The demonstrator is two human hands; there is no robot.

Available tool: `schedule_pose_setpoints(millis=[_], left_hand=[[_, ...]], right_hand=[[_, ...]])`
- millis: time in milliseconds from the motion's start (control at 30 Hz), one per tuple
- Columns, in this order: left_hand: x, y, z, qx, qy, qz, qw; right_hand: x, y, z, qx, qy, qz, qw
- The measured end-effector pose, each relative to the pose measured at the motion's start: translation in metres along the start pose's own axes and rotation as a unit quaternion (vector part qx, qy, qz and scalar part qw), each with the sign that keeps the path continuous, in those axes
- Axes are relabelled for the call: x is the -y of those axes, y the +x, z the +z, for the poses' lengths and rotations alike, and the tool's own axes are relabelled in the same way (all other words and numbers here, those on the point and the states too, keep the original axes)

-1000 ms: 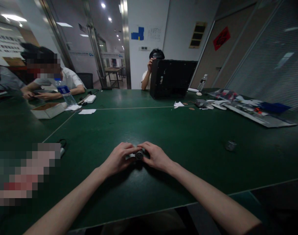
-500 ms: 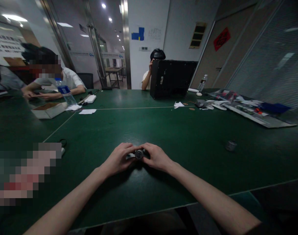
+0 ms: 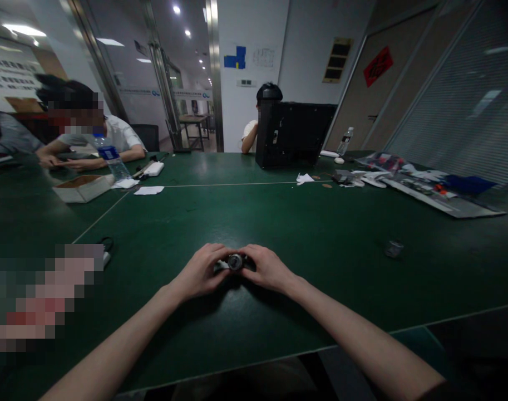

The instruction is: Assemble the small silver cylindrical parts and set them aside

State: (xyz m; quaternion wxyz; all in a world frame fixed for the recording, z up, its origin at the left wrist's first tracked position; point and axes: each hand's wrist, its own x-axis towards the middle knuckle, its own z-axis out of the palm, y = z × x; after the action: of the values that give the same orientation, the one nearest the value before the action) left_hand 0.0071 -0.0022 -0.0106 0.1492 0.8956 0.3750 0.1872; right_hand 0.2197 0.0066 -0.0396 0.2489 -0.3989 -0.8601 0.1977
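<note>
Your left hand (image 3: 199, 272) and your right hand (image 3: 268, 269) are together, clamped from either side on a small metal cylinder (image 3: 235, 262), with the fingertips of both meeting around it. It sits between them at the middle of your reach, its dark round end facing up. A pale strip (image 3: 220, 267) shows at its left side, just under your left fingers; what that strip is, I can't tell. Your wrists rest low, close above the green counter (image 3: 254, 223).

At 3 o'clock, well apart from your hands, a second small metal piece (image 3: 393, 248) stands alone. Around 10 o'clock lie a cardboard box (image 3: 83, 188) and a water bottle (image 3: 109, 156), with a seated co-worker (image 3: 116, 136) beyond them. At 12 o'clock, a black computer case (image 3: 295, 135) stands at the far side, a second co-worker (image 3: 250, 133) behind it. Printed sheets (image 3: 441, 195) lie at 2 o'clock. A pixelated patch (image 3: 45, 295) at 8 o'clock hides whatever is there.
</note>
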Motion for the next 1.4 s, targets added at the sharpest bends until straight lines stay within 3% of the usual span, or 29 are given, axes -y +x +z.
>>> schedule_pose_setpoints(millis=[600, 1000, 1400], left_hand=[[-0.004, 0.003, 0.000, -0.013, -0.012, -0.023, 1.000], [0.000, 0.003, 0.001, -0.020, 0.017, -0.086, 0.996], [-0.002, 0.005, 0.001, -0.012, 0.037, -0.081, 0.996]], right_hand=[[-0.004, 0.001, 0.004, 0.013, -0.033, -0.011, 0.999], [0.004, -0.001, 0.000, 0.013, -0.002, 0.012, 1.000], [0.006, 0.001, 0.000, 0.028, -0.033, -0.007, 0.999]])
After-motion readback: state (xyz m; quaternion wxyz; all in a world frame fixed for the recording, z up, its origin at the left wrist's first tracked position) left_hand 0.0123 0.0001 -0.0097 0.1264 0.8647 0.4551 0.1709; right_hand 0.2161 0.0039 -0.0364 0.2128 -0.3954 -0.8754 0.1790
